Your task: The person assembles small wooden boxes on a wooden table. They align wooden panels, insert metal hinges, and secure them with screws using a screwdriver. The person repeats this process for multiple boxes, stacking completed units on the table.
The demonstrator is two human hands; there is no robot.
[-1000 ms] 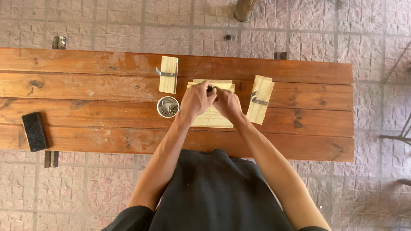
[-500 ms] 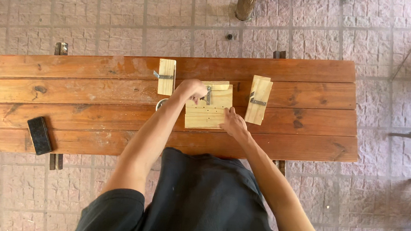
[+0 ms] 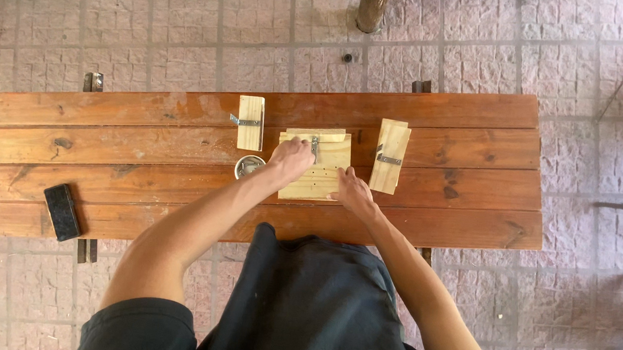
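A pale wooden board lies flat in the middle of a reddish plank table, with a small metal fitting near its far edge. My left hand rests on the board's left far corner, fingers curled beside the fitting; whether it grips anything I cannot tell. My right hand presses on the board's near right edge with fingers spread.
Two more pale wood pieces with metal fittings lie left and right of the board. A small round metal tin sits by my left forearm. A black block lies at the table's near left. A post stands behind.
My hands have parted: both were together at the board's far edge, now the right hand has slid down to the board's near right edge while the left stays by the fitting.
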